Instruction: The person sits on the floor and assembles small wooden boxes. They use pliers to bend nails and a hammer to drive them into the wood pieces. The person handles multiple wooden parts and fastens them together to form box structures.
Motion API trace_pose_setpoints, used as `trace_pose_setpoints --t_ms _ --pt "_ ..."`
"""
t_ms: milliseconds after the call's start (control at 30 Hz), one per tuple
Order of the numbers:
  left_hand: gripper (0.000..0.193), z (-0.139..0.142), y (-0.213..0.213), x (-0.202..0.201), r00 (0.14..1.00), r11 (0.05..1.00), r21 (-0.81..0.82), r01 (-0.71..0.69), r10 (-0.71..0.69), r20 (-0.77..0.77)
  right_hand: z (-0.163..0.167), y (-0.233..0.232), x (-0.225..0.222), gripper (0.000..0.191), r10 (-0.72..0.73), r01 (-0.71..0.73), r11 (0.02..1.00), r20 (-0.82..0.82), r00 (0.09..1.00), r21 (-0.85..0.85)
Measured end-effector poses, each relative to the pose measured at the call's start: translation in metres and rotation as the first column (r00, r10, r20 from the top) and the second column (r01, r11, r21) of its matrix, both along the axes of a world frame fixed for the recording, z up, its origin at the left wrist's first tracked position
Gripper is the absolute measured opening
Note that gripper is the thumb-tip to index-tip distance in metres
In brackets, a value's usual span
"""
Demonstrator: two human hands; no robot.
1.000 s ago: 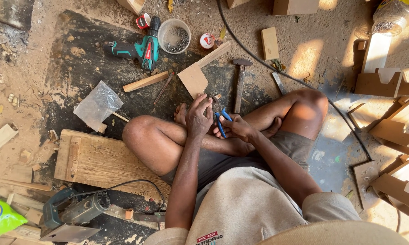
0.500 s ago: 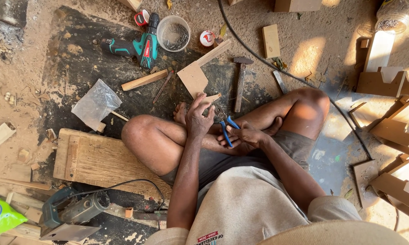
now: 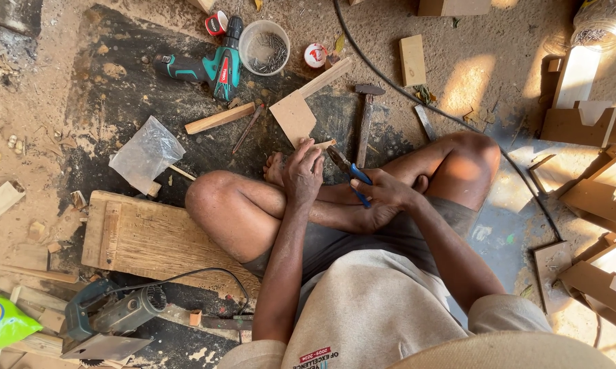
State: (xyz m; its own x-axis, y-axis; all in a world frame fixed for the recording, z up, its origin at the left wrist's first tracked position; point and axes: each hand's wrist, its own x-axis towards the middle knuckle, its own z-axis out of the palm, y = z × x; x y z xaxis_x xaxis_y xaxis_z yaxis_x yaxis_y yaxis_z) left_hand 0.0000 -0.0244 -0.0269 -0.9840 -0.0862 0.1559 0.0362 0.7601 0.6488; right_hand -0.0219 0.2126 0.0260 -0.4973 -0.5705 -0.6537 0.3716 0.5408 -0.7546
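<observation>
A crumpled clear plastic bag (image 3: 146,154) lies on the dark floor left of the knees, a green-and-yellow glossy snack packet (image 3: 0,320) sits at the lower left edge, and a small red-and-white printed label (image 3: 317,356) marks the beige shirt.

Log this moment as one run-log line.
left hand: holds small wood piece | right hand: grips blue-handled pliers | hammer nearby

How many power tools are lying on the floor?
2. A green drill lies at the top, beside the tub of nails. A grey power saw sits at the bottom left, below the wooden board. Others may be hidden outside the view.
</observation>
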Motion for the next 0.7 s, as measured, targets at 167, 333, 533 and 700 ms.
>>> trace_pose_setpoints --t_ms 167,333,533,700 --pt "0.036 0.009 -0.002 0.003 1.0 0.998 -0.065 -0.003 0.003 0.0 0.031 -0.007 -0.037 0.052 0.14 -0.151 0.961 0.065 0.988 0.233" --pt "0.041 0.015 -0.004 0.003 1.0 0.989 -0.145 -0.005 0.007 0.012 0.055 -0.021 -0.067 0.047 0.332 -0.328 0.872 0.052 0.942 0.364" --pt "0.041 0.016 -0.004 -0.001 1.0 0.992 -0.13 0.002 -0.004 -0.02 0.077 -0.035 -0.086 0.046 0.418 -0.413 0.811 0.082 0.905 0.414" --pt "0.045 0.022 -0.004 -0.005 0.999 0.995 -0.09 0.039 -0.039 0.006 0.1 -0.049 -0.104 0.045 0.38 -0.429 0.83 0.2 0.903 0.357"
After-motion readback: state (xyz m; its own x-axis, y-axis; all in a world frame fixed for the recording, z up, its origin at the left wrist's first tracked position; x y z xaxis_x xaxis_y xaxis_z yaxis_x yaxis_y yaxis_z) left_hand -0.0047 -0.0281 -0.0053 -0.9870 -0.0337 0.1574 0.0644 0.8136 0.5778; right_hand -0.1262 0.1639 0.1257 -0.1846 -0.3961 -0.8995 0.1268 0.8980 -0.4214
